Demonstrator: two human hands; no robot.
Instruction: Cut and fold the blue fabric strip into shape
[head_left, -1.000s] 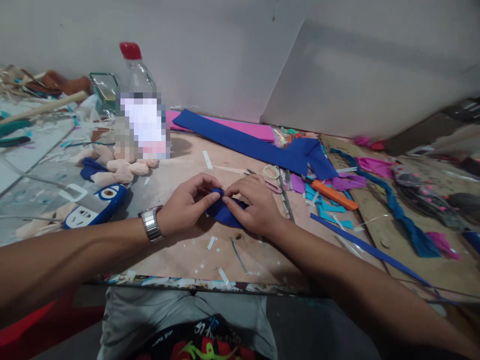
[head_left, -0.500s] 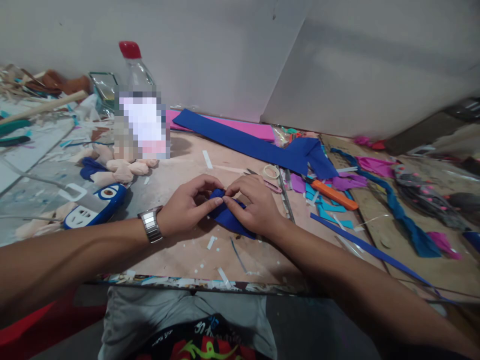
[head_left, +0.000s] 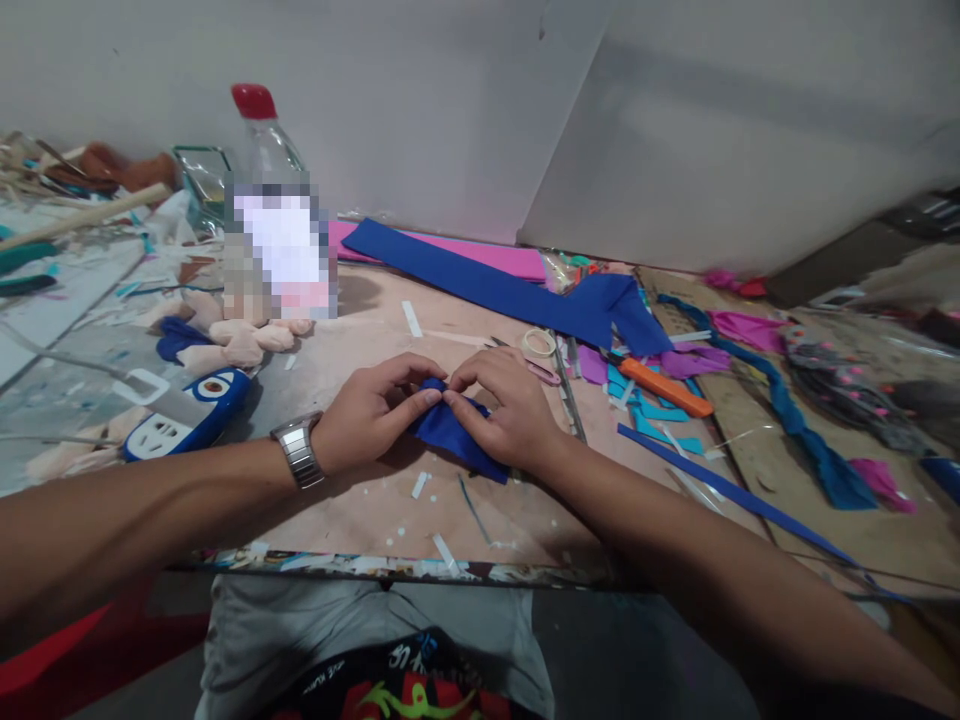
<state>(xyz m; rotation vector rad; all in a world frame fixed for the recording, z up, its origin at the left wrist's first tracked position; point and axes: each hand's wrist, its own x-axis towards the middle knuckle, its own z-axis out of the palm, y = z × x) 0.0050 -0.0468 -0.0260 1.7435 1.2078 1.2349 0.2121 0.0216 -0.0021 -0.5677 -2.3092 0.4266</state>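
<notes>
A small piece of blue fabric [head_left: 457,436] is pinched between my two hands just above the tabletop. My left hand [head_left: 375,405], with a metal watch at its wrist, grips the gathered upper edge between thumb and fingers. Close against it, my right hand [head_left: 517,405] pinches the same edge, thumb tip near the left thumb. The loose lower part of the fabric hangs toward me, and its folds behind the fingers are hidden. Beyond the right hand lie small scissors [head_left: 541,372] and a roll of tape [head_left: 538,343].
A long blue strip [head_left: 465,280] lies over pink material [head_left: 517,262] by the wall. To the right are an orange utility knife [head_left: 666,388] and a narrow blue strip [head_left: 720,485]. At left stand a red-capped bottle [head_left: 274,150] and a blue-and-white power strip [head_left: 187,412].
The loose part of the blue fabric hangs slightly lower and more spread out. Both hands keep their pinch in nearly the same place; the view has shifted a little.
</notes>
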